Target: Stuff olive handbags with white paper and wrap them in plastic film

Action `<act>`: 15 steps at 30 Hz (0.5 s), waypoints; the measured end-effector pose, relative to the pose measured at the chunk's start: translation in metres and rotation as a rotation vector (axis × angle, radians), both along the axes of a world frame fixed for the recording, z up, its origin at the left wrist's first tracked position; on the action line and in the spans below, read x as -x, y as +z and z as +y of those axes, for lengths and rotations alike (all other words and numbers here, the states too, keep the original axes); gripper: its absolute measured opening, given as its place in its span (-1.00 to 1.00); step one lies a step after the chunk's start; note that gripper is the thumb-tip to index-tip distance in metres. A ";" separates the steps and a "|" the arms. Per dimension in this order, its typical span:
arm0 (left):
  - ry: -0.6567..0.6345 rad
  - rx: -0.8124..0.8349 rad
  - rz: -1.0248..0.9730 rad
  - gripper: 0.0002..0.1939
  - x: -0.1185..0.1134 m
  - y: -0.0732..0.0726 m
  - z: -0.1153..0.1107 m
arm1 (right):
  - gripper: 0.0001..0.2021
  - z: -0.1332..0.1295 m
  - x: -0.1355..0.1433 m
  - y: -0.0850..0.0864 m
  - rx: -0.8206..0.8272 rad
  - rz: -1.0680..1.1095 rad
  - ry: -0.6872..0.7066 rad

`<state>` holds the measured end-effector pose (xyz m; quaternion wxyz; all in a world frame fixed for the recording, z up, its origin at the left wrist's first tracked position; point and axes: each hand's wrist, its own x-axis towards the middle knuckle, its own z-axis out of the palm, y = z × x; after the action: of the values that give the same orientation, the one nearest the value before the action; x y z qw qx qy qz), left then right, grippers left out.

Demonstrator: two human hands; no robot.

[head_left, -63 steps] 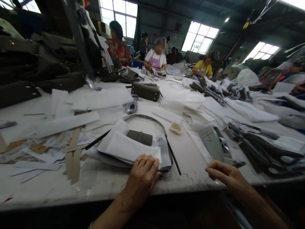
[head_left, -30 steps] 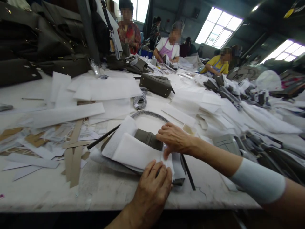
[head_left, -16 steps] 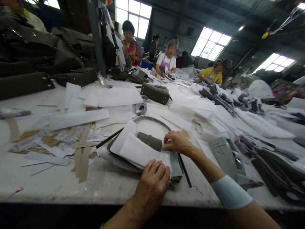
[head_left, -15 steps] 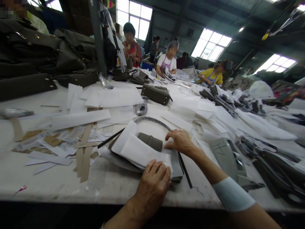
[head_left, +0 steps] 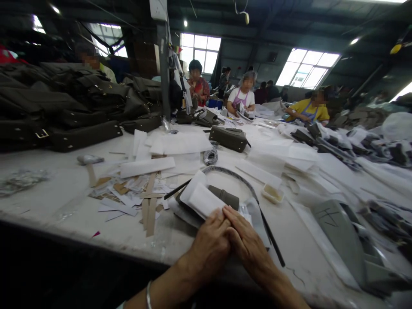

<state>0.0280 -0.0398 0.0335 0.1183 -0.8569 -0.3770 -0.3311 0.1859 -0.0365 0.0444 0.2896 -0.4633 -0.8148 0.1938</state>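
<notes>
A dark olive bag piece lies near the table's front edge, partly covered by folded white sheet material. A wrapped strap curves behind it, its dark end reaching down on the right. My left hand is closed on the near end of the white sheet. Against it, my right hand presses with its fingers together on the same end; the hands touch. What lies beneath my fingers is hidden.
Paper strips and card scraps lie to the left. Olive bags are piled at the far left. A small tray and a grey-green machine stand right. People work across the table.
My right hand has moved from the right of the bag piece to join my left hand at the white sheet's near end. The view has turned left.
</notes>
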 end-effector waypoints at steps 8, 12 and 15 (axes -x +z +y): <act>0.276 0.046 0.073 -0.67 0.085 0.024 0.010 | -0.44 0.008 -0.004 0.012 -0.215 -0.264 0.098; 0.341 0.018 0.032 -0.64 0.052 -0.003 -0.018 | -0.35 0.008 0.001 0.023 -0.203 -0.335 0.119; 0.243 0.027 0.030 -0.60 0.035 -0.001 -0.037 | -0.24 0.004 0.010 0.017 -0.227 -0.372 0.178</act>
<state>-0.0074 -0.0765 0.0327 0.1515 -0.8112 -0.4807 -0.2964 0.1760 -0.0327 0.0613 0.1663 -0.3820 -0.9083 0.0371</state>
